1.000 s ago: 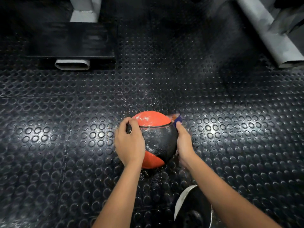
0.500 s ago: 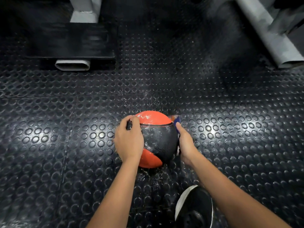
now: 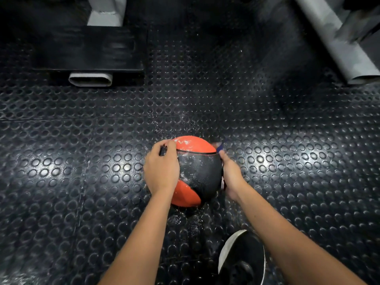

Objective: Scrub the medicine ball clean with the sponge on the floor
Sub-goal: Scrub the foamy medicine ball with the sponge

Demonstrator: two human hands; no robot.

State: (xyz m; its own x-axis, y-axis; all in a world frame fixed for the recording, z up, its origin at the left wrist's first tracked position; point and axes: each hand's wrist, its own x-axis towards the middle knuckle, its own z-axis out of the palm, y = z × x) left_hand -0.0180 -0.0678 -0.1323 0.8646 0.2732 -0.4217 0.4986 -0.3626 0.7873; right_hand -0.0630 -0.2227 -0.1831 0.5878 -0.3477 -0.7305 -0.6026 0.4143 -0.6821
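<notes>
Fingers (image 3: 164, 145) of our left hand (image 3: 161, 170) curl over the upper left shoulder of the medicine ball (image 3: 197, 171), gripping its handle or a dark strap there; we cannot tell which. Our right hand (image 3: 231, 177) lies flat against the ball's 3 o'clock side, its fingers pressing a sponge (image 3: 220, 148) to the surface, with only a blue corner of the sponge showing at about 1 o'clock of the ball; how tightly those fingers close on it we cannot tell. We see the ball resting on the black studded rubber floor (image 3: 82, 182), just below the middle of the view. Being round, it has no long axis, but its black band runs across from 9 to 3 o'clock, with orange panels at 12 and 7 o'clock. Water droplets speckle the ball and floor around it. A black shoe (image 3: 242, 262) sits at 5 o'clock.
</notes>
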